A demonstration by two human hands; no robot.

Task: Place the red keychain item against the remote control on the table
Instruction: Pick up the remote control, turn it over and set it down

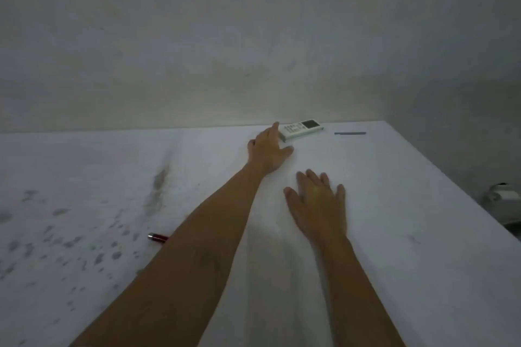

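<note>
A white remote control (300, 129) with a small dark screen lies at the far edge of the white table (394, 205), near the wall. My left hand (269, 151) is stretched far out, its fingers spread and an index fingertip at the remote's left end. It holds nothing. My right hand (318, 203) lies flat on the table, palm down and empty, nearer to me. The red keychain item (158, 238), a small red cylinder with a silver tip, lies on the table to the left of my left forearm, which hides part of it.
A thin blue stick (350, 133) lies right of the remote. The table's left half carries dark stains (159, 180). A grey wall stands right behind the table. Beyond the table's right edge sits a pale object (503, 195) lower down.
</note>
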